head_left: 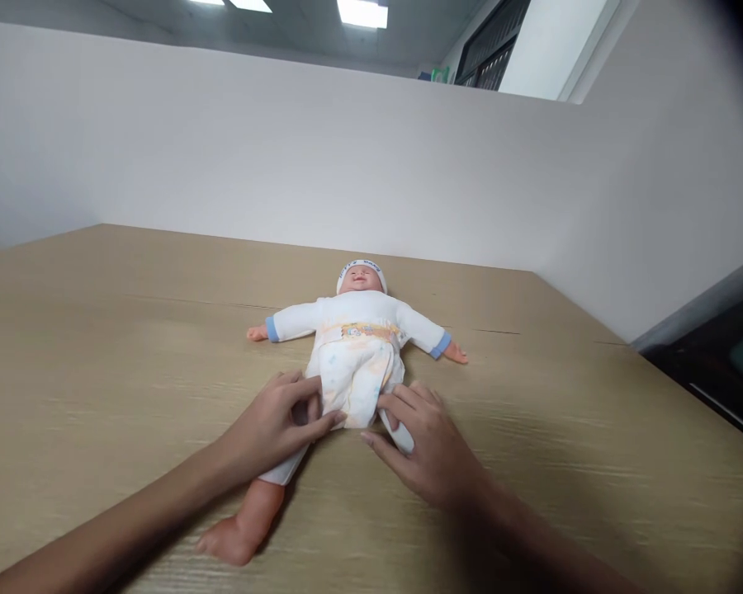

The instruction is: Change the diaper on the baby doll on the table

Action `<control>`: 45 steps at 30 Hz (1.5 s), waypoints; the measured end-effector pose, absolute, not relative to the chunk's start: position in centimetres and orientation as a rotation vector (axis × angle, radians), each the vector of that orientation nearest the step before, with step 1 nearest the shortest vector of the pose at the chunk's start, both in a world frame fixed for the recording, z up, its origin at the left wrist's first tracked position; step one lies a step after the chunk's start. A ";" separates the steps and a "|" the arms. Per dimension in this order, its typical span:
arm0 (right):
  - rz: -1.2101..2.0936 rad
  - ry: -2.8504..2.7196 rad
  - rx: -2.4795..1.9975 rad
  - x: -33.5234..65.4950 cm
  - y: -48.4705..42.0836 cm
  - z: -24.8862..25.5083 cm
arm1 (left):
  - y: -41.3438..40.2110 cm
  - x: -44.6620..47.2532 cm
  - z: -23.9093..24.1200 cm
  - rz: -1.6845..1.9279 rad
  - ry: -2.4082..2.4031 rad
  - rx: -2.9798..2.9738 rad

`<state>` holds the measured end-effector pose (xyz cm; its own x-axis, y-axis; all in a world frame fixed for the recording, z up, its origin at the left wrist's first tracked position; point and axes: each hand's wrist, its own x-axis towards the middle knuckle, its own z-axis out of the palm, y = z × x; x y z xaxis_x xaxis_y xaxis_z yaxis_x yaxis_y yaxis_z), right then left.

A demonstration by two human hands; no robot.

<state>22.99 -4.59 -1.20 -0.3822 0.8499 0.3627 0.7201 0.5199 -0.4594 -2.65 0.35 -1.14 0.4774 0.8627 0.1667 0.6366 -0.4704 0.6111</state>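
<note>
Left hand (285, 421) touches the diaper (357, 367) near its lower edge, pinching or not I can't tell; the right hand (430, 445), thumb parted from curled fingers, straddles the doll's (366, 307) leg. Wrapped around the doll on the wood-grained table (130, 371), the diaper seems light, soft, best gripped by its edges.

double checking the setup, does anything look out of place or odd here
The plastic baby doll wears the white, orange-banded diaper over its blue-cuffed white cloth outfit, which looks odd because diapers usually go underneath. I see no spill.
</note>
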 end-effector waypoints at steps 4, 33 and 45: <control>0.279 -2.234 -1.230 22.9 -4.7 -1.1 | 0.0 -2.4 -0.6 0.694 1.143 2.296; 0.992 -1.408 -1.450 22.9 -4.0 -2.1 | 0.4 -2.4 -1.7 0.837 1.131 1.696; 0.935 -1.546 -1.500 23.1 -4.0 -1.2 | -0.7 -3.0 -1.5 0.823 1.131 1.637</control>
